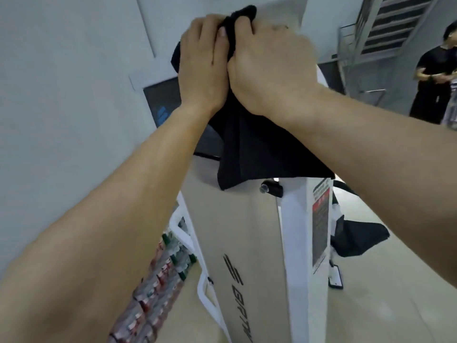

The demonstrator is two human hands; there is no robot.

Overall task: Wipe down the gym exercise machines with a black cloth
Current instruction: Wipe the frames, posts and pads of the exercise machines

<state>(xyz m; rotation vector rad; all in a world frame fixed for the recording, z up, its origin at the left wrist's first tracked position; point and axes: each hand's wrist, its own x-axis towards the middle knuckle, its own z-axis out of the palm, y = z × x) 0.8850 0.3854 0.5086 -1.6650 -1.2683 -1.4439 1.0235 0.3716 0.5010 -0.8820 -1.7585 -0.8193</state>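
- the left hand (202,63) and right hand (269,68) sit side by side, touching, fingers curled into the black cloth (247,149).
- the cloth hangs below both wrists, likely bunched for a firm press on the machine (235,231) panel beneath.

Left side tight, right side open
Wall (61,95) and bottle packs (158,280) hem the machine column (237,231) on the left; a black knob (270,189) juts at its right edge, bare floor (395,280) beyond.
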